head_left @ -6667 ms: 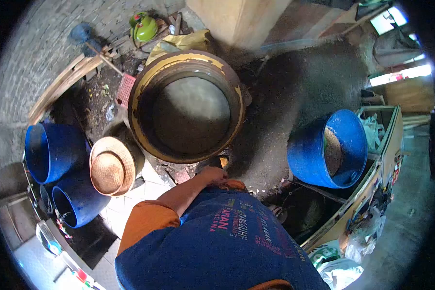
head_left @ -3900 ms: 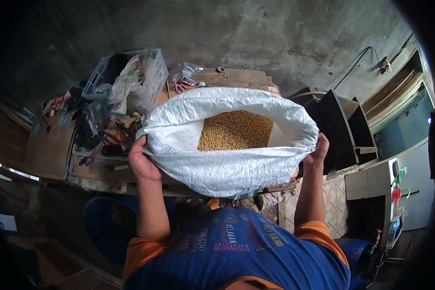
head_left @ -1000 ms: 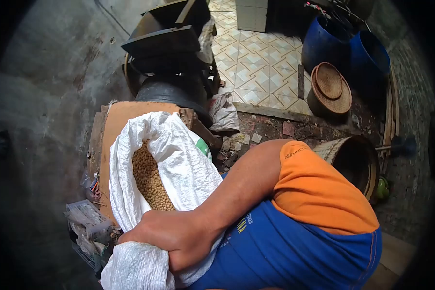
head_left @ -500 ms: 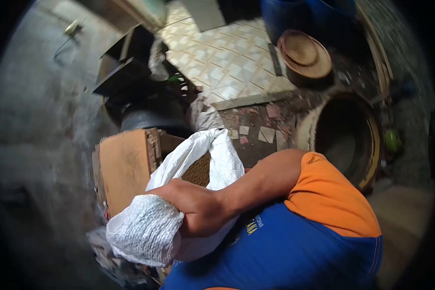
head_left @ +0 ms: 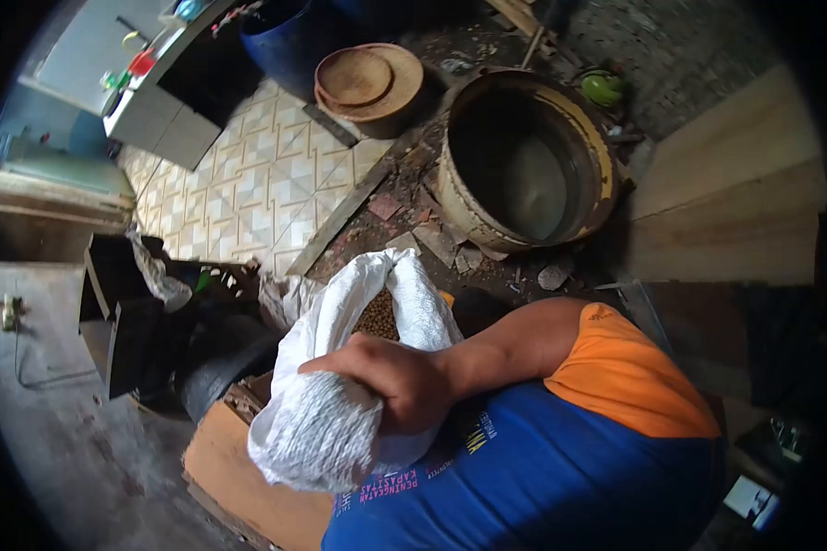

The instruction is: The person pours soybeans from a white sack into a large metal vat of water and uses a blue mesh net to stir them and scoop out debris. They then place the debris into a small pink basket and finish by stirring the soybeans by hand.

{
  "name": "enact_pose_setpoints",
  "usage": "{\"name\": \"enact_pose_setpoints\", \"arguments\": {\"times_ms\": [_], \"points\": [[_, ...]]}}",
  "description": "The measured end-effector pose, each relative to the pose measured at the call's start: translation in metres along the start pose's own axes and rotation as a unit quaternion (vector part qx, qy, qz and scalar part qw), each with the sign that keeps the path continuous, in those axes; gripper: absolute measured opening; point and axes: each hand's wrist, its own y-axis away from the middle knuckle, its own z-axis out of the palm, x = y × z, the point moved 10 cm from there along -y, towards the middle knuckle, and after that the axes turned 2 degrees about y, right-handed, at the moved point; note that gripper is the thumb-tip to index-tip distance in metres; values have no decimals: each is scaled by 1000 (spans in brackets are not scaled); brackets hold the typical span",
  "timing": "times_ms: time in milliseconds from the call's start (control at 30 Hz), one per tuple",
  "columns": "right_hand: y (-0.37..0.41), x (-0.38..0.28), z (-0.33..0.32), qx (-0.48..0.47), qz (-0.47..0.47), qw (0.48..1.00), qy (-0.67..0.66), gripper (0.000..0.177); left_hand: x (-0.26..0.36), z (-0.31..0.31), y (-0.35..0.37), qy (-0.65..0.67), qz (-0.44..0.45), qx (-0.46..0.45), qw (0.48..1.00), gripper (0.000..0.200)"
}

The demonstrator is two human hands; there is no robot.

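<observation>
A white woven sack sits against the front of my blue shirt, its top open in a loop. Small round yellowish-brown beans or grains show inside the opening. My right hand reaches across from the orange sleeve and is closed around the bunched rim on the near side. Its fingertips are partly hidden by the folds of cloth. My left hand cannot be seen.
Ahead to the right stands a large round drum with liquid at its bottom. Woven baskets and a blue barrel stand beyond. An orange-brown box is at lower left, near dark metal pieces.
The view has swung to the right, so the drum, baskets and tiled floor appear further left. My right hand keeps its hold on the sack, and more of the grains shows.
</observation>
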Motion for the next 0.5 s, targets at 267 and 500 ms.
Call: {"name": "enact_pose_setpoints", "arguments": {"times_ms": [267,500], "points": [[42,-14,-68,136,-21,974,179,63,-18,59,-22,-43,-41,-65,996,71],[46,-15,-153,106,78,991,28,46,-46,132,-16,-75,-31,-73,994,71]]}}
